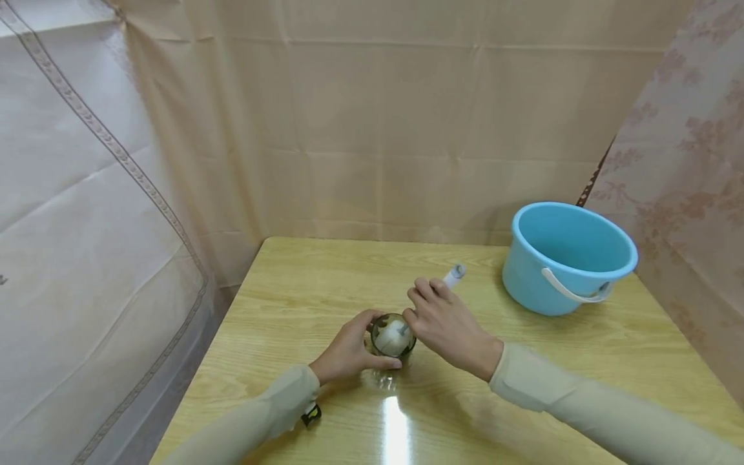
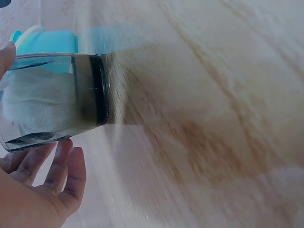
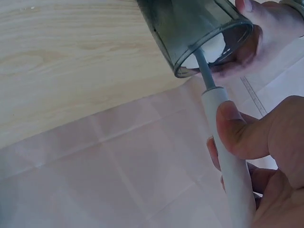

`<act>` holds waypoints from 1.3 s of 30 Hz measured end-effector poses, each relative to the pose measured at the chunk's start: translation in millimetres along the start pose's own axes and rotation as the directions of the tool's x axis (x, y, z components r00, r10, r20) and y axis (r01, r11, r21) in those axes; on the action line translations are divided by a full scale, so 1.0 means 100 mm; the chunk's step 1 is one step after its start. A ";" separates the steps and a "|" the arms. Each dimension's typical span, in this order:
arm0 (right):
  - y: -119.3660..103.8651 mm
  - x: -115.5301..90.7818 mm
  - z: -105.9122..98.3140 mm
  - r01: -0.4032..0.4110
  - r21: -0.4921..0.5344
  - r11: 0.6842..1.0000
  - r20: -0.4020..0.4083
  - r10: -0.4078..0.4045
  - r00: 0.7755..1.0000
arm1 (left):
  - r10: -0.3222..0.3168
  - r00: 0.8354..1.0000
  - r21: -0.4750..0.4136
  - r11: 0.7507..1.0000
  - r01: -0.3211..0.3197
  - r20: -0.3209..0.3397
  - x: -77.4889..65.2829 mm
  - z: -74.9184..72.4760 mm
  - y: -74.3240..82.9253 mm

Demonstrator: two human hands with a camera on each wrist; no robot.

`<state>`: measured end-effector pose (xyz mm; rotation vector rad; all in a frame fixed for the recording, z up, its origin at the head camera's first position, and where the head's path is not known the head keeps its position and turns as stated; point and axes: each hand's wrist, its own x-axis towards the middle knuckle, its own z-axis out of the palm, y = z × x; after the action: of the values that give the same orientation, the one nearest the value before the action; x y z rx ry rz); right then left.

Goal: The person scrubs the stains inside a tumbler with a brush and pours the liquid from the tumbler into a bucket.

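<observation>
A dark see-through glass (image 2: 90, 90) stands upright in the middle of the table, its base right at the tabletop. My left hand (image 1: 347, 349) grips it from the left, thumb on the near side and fingers around the far side. Inside the glass sits the white sponge head (image 1: 391, 340) of a cup brush, visible through the wall in the left wrist view. My right hand (image 1: 444, 323) holds the brush's white handle (image 3: 230, 166), thumb pressed along it and fingers curled round. A thin grey neck (image 3: 204, 69) runs from the handle over the rim into the glass.
A light blue bucket (image 1: 523, 274) with a white handle stands at the table's back right. The wood-grain table (image 1: 279, 290) reflects a bright light near its front. Beige cloth (image 1: 360, 129) hangs behind, and pale curtains flank both sides.
</observation>
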<state>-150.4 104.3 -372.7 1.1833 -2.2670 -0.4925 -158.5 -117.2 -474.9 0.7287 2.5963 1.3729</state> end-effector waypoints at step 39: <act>0.09 0.15 -0.07 0.068 -0.059 0.996 0.068 -0.064 0.996 | -0.008 1.000 0.028 1.000 0.009 -0.008 0.00 -0.01 0.00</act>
<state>-159.4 96.7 -358.1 1.2315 -2.2564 -0.6307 -158.3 -117.4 -474.2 0.7168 2.6260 1.3425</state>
